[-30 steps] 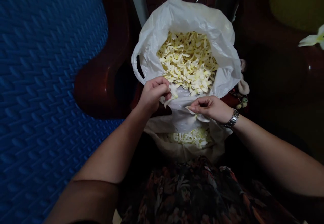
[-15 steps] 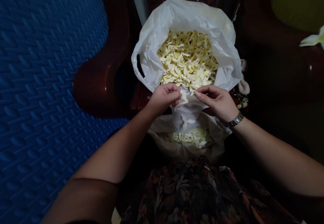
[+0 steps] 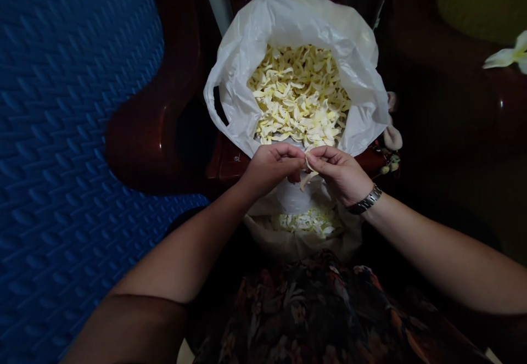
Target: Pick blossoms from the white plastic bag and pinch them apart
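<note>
The white plastic bag (image 3: 263,40) heaped with petals (image 3: 298,95) blocks the front; a dark wooden armrest (image 3: 156,106) walls the left; the blue mat (image 3: 61,133) beyond lies open.

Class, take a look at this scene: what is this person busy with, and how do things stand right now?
A seated person holds one pale flower piece between the left hand and the right hand, fingertips of both pinched on it. Just beyond the hands, a white plastic bag stands open, full of cream-yellow petals. Below the hands, a second bag on the lap holds a smaller heap of petals. A single flower lies apart at the far right.
</note>
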`<action>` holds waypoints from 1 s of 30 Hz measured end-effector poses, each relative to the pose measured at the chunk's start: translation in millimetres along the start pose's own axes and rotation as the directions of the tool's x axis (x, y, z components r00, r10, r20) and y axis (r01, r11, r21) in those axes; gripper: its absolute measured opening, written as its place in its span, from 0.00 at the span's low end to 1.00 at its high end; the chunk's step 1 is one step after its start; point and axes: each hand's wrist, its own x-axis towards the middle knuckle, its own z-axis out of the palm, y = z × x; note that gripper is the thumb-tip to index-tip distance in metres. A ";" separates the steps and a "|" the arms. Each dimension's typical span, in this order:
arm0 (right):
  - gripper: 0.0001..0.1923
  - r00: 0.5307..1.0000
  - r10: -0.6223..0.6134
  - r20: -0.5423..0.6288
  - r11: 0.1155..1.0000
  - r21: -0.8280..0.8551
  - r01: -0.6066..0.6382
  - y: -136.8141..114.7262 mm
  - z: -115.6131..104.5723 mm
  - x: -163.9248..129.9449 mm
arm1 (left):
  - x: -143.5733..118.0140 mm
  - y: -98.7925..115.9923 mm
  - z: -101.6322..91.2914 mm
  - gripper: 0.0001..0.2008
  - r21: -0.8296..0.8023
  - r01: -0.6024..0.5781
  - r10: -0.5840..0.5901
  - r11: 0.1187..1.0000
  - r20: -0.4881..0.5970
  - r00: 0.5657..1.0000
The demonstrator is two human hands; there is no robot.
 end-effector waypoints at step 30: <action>0.17 0.973 0.188 0.132 0.941 0.260 -0.217 3.9 -2.3 2.0 | 1.9 -2.9 -3.5 0.07 -0.027 0.018 -0.016 0.999 0.057 0.998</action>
